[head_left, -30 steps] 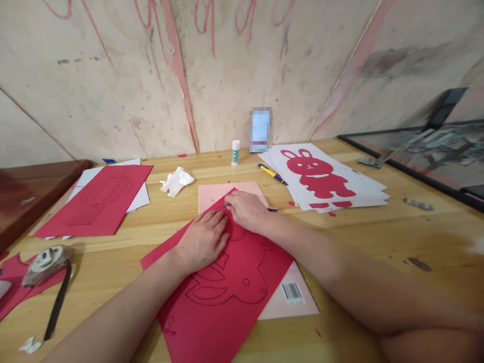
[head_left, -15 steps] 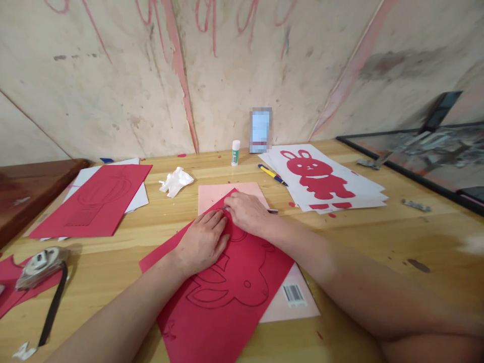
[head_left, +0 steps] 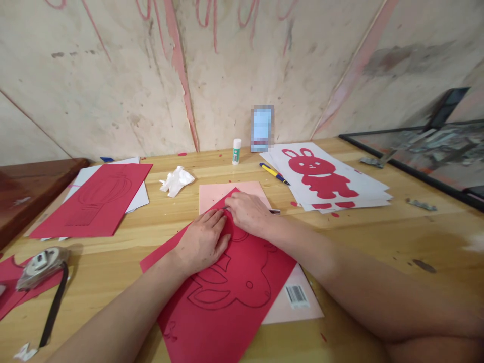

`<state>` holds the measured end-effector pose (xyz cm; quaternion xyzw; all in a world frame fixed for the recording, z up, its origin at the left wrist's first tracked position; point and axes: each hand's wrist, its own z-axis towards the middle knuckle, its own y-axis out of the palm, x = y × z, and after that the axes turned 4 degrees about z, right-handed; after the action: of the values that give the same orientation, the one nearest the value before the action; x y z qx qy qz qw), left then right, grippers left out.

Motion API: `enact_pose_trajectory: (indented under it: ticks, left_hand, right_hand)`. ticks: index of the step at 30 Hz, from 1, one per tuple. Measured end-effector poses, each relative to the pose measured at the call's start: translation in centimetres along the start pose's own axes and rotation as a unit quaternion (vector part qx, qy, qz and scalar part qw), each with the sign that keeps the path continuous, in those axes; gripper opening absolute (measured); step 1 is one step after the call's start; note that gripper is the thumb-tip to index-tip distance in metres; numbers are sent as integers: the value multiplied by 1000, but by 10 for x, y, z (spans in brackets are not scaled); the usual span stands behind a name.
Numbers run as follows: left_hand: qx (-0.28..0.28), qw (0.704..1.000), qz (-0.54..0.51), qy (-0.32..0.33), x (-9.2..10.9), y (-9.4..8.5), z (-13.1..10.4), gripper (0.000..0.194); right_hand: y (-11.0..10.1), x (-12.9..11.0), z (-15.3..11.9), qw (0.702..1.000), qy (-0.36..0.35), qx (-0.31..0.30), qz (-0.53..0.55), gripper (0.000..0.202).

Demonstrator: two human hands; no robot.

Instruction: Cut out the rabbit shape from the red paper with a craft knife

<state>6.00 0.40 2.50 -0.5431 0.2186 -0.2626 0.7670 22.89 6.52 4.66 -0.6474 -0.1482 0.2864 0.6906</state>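
Observation:
A red sheet (head_left: 227, 327) with a rabbit outline drawn on it lies slanted over a pale pink booklet (head_left: 264, 191). Near the sheet's upper part, my left hand (head_left: 206, 239) rests flat with its fingers spread a little. My right hand (head_left: 247, 212) is closed at the sheet's top corner, around a thin metallic tool (head_left: 275, 211) whose rear end sticks out to the right of the hand. The tip by the fingers is small, and its exact shape is hard to make out. The fingertips of both hands are close together.
Behind are a glue stick (head_left: 236, 152), a phone (head_left: 261, 128), crumpled tissue (head_left: 177, 181) and a yellow-blue pen (head_left: 274, 174). White sheets with a red rabbit (head_left: 321, 176) lie right. Left are a red lantern-drawn sheet (head_left: 102, 201) and a tape measure (head_left: 43, 264).
The view has shifted very slightly. Both hands stay at nearly the same places on the red sheet.

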Motion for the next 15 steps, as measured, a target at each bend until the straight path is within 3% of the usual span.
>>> enact_pose_trajectory:
  ticks: [15]
  left_hand:
    - [-8, 998, -49, -27, -2, 0, 1, 43]
  right_hand:
    - [-11, -13, 1, 999, -2, -39, -22, 31]
